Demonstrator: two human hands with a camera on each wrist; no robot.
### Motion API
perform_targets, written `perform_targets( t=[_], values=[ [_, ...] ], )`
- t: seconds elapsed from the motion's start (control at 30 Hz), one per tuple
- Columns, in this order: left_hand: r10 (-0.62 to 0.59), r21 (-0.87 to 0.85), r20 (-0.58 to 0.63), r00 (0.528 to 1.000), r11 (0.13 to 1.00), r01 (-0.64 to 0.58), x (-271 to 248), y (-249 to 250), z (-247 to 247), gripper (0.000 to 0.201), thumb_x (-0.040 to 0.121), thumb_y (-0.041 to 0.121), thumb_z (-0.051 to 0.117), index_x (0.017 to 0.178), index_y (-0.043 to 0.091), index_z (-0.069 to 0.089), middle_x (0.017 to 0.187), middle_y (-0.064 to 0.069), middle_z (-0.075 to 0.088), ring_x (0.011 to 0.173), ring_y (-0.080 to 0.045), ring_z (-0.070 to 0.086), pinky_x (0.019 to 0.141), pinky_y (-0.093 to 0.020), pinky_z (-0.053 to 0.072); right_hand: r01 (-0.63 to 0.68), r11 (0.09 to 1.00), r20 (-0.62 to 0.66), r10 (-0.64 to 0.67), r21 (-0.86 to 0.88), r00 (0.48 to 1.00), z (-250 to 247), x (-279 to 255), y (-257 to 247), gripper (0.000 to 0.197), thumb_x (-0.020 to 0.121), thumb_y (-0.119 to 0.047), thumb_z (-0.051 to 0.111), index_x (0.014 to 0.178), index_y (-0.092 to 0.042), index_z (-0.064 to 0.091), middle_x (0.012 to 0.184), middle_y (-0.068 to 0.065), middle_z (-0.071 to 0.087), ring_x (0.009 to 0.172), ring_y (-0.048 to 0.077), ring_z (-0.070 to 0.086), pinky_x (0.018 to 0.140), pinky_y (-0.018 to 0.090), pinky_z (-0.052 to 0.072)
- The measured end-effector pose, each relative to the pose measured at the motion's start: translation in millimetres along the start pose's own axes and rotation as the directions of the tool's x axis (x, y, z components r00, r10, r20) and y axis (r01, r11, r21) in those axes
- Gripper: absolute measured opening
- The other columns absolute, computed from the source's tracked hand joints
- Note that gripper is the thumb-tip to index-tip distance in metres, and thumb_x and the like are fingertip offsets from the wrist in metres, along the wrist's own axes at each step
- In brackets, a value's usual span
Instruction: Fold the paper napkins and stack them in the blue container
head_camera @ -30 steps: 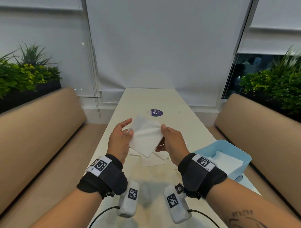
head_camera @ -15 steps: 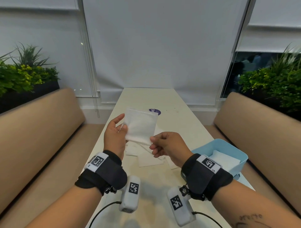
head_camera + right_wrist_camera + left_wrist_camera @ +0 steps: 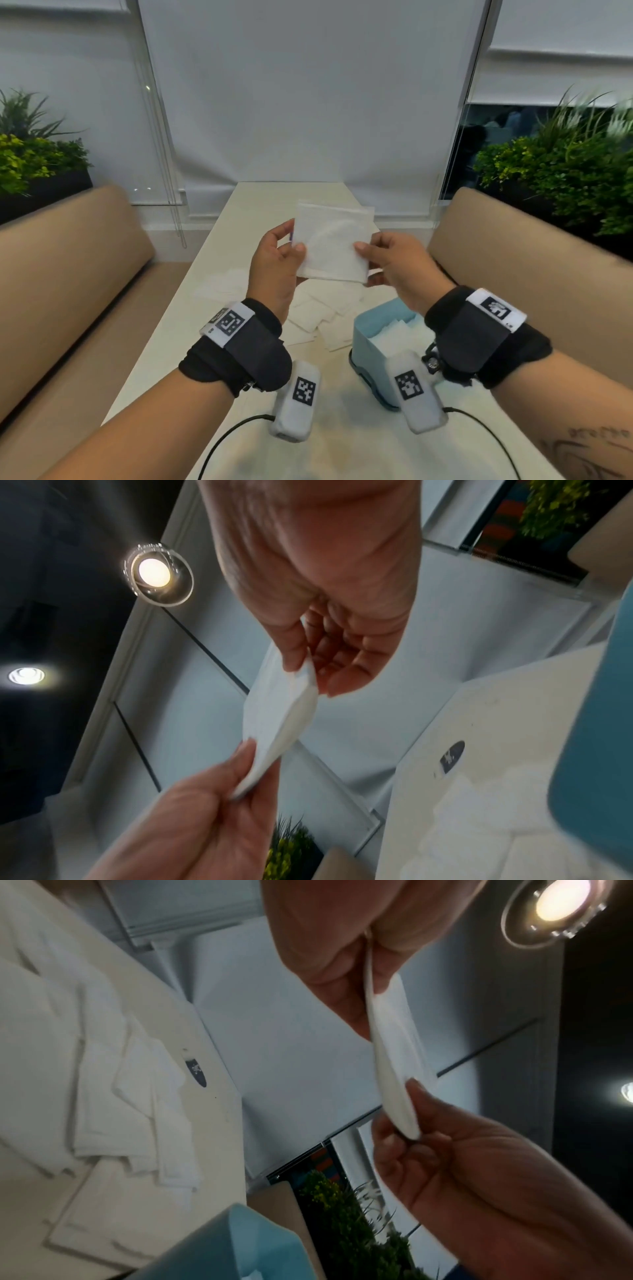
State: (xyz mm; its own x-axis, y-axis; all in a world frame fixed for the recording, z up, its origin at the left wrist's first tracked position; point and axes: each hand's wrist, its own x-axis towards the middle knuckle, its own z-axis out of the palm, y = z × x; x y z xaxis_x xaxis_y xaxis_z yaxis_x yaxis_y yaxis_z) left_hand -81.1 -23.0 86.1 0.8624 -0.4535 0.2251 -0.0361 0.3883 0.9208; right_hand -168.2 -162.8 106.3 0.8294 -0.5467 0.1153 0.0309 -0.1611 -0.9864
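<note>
The person holds one folded white napkin (image 3: 332, 246) in the air above the tabletop (image 3: 191, 342), beyond the blue container (image 3: 364, 342) and a little to its left. The left hand (image 3: 274, 263) pinches the napkin's left edge between thumb and fingers (image 3: 284, 228); the right hand (image 3: 400, 267) pinches the right edge the same way, so both sets of fingers are closed narrowly on the paper. Seen from the wrist views, the napkin bows slightly between the two grips.

The blue container stands on the near right part of the long, cream tabletop, with white napkins (image 3: 394, 334) lying inside it. Just left of the container, a loose, overlapping spread of napkins (image 3: 318, 318) lies flat on the surface. Further beyond the container, a small dark round sticker (image 3: 196, 1070) sits on the tabletop.

Tan padded benches run along both sides: one (image 3: 68, 274) far to the container's left, one (image 3: 531, 274) close on its right. Behind each bench stands a green plant, left (image 3: 30, 154) and right (image 3: 565, 164). Past the tabletop's far end hangs a pale roller blind (image 3: 308, 102), with dark window glass (image 3: 496, 144) to its right. Round ceiling lights (image 3: 154, 573) glow overhead.
</note>
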Motion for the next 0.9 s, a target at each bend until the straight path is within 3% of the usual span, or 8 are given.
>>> perform_targets(
  t=[0.13, 0.23, 0.3, 0.37, 0.43, 0.5, 0.7, 0.9],
  values=[
    [-0.086, 0.170, 0.177, 0.980, 0.984, 0.055, -2, -10, 18, 0.031, 0.092, -0.008, 0.047, 0.113, 0.015, 0.049, 0.082, -0.004, 0.062, 0.074, -0.013, 0.063, 0.064, -0.024, 0.056, -0.007, 0.988, -0.084, -0.006, -0.157, 0.996, -51, 3, -6, 0.011, 0.091, -0.009, 0.059, 0.082, -0.004, 0.060, 0.069, 0.002, 0.060, 0.052, 0.006, 0.058, 0.051, 0.023, 0.054],
    [-0.221, 0.425, 0.345, 0.912, 0.903, 0.058, -1, -28, 23, 0.028, 0.089, -0.003, 0.054, 0.110, 0.016, 0.054, 0.092, -0.004, 0.067, 0.078, -0.016, 0.065, 0.071, -0.027, 0.054, -0.042, 0.939, -0.156, -0.012, -0.340, 0.988, -83, 9, 2, 0.010, 0.089, -0.008, 0.062, 0.090, 0.001, 0.065, 0.081, 0.010, 0.064, 0.062, 0.015, 0.057, 0.055, 0.026, 0.052],
    [-0.264, 0.653, 0.450, 0.853, 0.749, -0.113, -2, -43, 24, 0.027, 0.088, 0.004, 0.060, 0.107, 0.022, 0.058, 0.108, 0.000, 0.064, 0.092, -0.015, 0.060, 0.083, -0.029, 0.050, -0.102, 0.869, -0.181, 0.015, -0.483, 0.983, -102, 14, 11, 0.013, 0.089, -0.009, 0.063, 0.092, 0.003, 0.065, 0.079, 0.011, 0.061, 0.061, 0.016, 0.053, 0.053, 0.024, 0.047],
    [-0.304, 0.796, 0.545, 0.782, 0.481, -0.368, -6, -58, 25, 0.026, 0.088, 0.016, 0.063, 0.111, 0.026, 0.061, 0.126, 0.004, 0.056, 0.111, -0.012, 0.053, 0.096, -0.028, 0.042, -0.172, 0.784, -0.188, 0.072, -0.596, 0.980, -119, 18, 23, 0.014, 0.089, -0.011, 0.063, 0.092, 0.003, 0.064, 0.080, 0.011, 0.061, 0.065, 0.019, 0.052, 0.053, 0.024, 0.043],
    [-0.366, 0.796, 0.605, 0.707, 0.276, -0.539, -11, -68, 25, 0.028, 0.088, 0.024, 0.062, 0.117, 0.027, 0.062, 0.141, 0.007, 0.043, 0.127, -0.013, 0.041, 0.102, -0.027, 0.034, -0.208, 0.717, -0.201, 0.096, -0.665, 0.975, -133, 24, 35, 0.016, 0.089, -0.012, 0.062, 0.093, 0.004, 0.064, 0.078, 0.008, 0.060, 0.069, 0.020, 0.052, 0.054, 0.024, 0.042],
    [-0.414, 0.778, 0.614, 0.671, 0.178, -0.602, -15, -75, 24, 0.027, 0.089, 0.027, 0.060, 0.116, 0.028, 0.063, 0.148, 0.008, 0.033, 0.133, -0.015, 0.033, 0.104, -0.031, 0.033, -0.247, 0.655, -0.213, 0.132, -0.715, 0.968, -141, 28, 45, 0.016, 0.089, -0.014, 0.062, 0.091, 0.002, 0.065, 0.079, 0.008, 0.060, 0.073, 0.020, 0.053, 0.056, 0.023, 0.041],
    [-0.395, 0.778, 0.614, 0.683, 0.160, -0.607, -14, -72, 23, 0.018, 0.089, 0.020, 0.061, 0.104, 0.019, 0.069, 0.143, 0.007, 0.037, 0.127, -0.014, 0.038, 0.097, -0.028, 0.038, -0.289, 0.542, -0.186, 0.237, -0.789, 0.954, -147, 38, 57, 0.012, 0.087, -0.019, 0.066, 0.079, -0.010, 0.063, 0.084, 0.007, 0.062, 0.073, 0.017, 0.053, 0.061, 0.024, 0.041],
    [-0.473, 0.800, 0.578, 0.665, 0.167, -0.576, -9, -52, 0, 0.015, 0.086, 0.014, 0.062, 0.098, 0.017, 0.071, 0.136, 0.008, 0.043, 0.121, -0.011, 0.044, 0.092, -0.021, 0.035, -0.229, 0.489, -0.123, 0.239, -0.842, 0.963, -137, 40, 49, 0.017, 0.085, -0.020, 0.068, 0.090, -0.004, 0.067, 0.086, 0.006, 0.064, 0.074, 0.014, 0.053, 0.058, 0.017, 0.036]
  ],
)
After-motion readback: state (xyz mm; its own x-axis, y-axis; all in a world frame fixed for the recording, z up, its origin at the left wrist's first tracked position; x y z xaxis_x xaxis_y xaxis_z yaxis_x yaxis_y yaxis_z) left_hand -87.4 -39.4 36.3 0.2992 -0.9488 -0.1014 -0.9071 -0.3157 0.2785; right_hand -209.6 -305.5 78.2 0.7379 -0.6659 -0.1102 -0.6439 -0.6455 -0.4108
